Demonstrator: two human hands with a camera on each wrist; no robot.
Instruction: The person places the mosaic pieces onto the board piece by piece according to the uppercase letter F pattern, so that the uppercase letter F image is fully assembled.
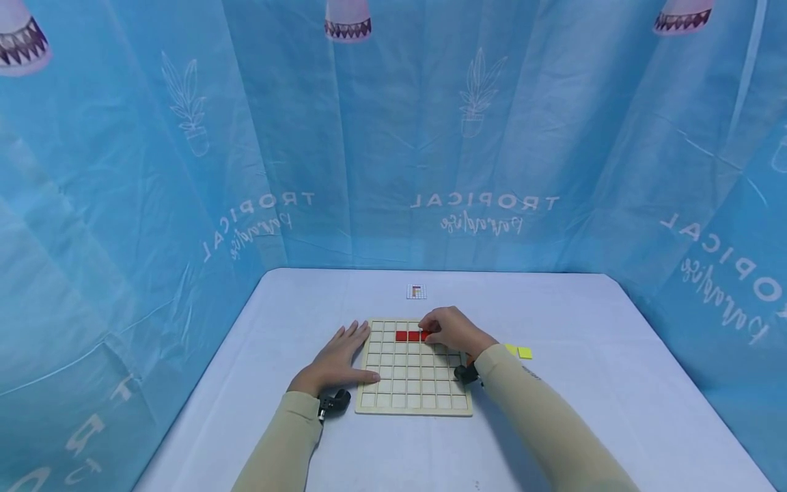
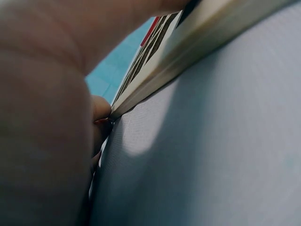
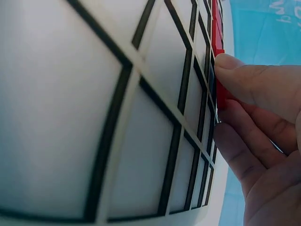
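A square wooden grid board (image 1: 415,413) lies on the white table, with red tiles (image 1: 408,336) in a row near its far side. My right hand (image 1: 453,331) pinches a red tile (image 3: 221,87) between thumb and fingers at the right end of that row. My left hand (image 1: 338,359) rests at the board's left edge, its fingers spread and straight, the thumb over the frame. In the left wrist view, the left hand (image 2: 47,113) is against the edge of the board (image 2: 164,75).
Yellow tiles (image 1: 525,352) lie to the right of the board, partly behind the right sleeve, with a bit of orange by the wrist. A small card with a coloured grid pattern (image 1: 416,292) lies beyond the board. Blue curtains (image 1: 393,137) surround the table.
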